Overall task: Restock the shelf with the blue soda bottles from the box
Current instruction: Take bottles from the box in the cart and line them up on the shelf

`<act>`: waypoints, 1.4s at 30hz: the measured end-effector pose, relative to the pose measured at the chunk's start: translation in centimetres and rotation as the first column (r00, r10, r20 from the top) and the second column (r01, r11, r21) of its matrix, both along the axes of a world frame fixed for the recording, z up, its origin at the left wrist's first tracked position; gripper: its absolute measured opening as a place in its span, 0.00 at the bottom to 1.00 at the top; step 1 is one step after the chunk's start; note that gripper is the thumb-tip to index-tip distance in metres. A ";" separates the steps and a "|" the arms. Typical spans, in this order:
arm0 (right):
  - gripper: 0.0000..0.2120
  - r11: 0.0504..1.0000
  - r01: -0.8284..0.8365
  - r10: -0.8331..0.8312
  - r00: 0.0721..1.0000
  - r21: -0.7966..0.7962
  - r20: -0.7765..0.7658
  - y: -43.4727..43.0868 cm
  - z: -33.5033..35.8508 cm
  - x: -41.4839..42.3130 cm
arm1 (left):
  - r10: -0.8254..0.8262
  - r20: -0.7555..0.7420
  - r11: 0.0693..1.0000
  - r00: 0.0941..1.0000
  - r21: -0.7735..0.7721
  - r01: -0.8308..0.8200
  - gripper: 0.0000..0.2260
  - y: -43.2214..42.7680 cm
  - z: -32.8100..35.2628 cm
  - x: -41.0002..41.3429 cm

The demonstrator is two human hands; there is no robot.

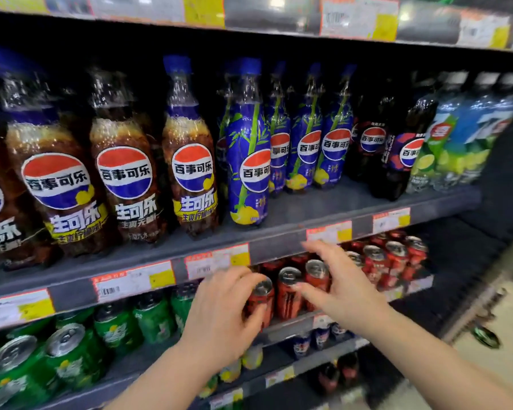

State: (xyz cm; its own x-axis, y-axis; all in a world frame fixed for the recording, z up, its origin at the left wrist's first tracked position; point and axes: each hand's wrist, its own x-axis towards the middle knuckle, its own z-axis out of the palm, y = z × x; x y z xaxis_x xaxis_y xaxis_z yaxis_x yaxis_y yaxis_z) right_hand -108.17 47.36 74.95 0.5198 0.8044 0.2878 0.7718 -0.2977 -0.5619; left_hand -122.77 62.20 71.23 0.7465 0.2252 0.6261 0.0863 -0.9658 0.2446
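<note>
A row of blue-labelled plastic soda bottles with blue caps and a bamboo print [247, 161] is seen standing upright on the grey metal shelf [293, 229], between the brown cola bottles with blue caps [190, 170] on one side and the dark black-labelled bottles [370, 143] on the other. One blue bottle stands at the very front edge, while those beside it are set further back, so bare shelf is left in front of them. From this it is judged that the restocking is partly done and that room remains for more bottles at the front. The box is not in view, so how many bottles are left cannot be told.

Nothing is held in either hand. The left hand [222, 315] is raised below the shelf edge with its grip loosely curled and empty, the fingers bent in front of the red drink cans [288, 288] on the lower shelf; whether a can is touched cannot be told. The right hand [338, 285] is held just beside it, palm turned down, its grip spread open, with the fingertips [308, 245] near the strip of white and yellow price tags [329, 232]. Both forearms are extended up from the lower edge of the view towards the shelving.
</note>
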 end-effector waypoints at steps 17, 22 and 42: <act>0.36 0.912 -0.012 -0.017 0.998 -0.410 -0.067 -10.3 -8.7 -11.0 | 0.290 -0.544 0.948 0.787 0.050 -0.315 0.25 -5.6 -9.0 -14.5; 0.36 0.914 -0.047 0.020 0.997 -0.403 -0.072 -14.9 -10.6 -15.8 | 0.272 -0.621 0.945 0.735 0.030 -0.325 0.25 -11.3 -9.5 -19.8; 0.33 0.848 -0.244 0.128 0.956 -0.471 -0.263 -13.6 -13.5 -32.8 | 0.302 -0.787 0.829 0.539 -0.062 -0.556 0.30 -14.3 -10.6 -39.6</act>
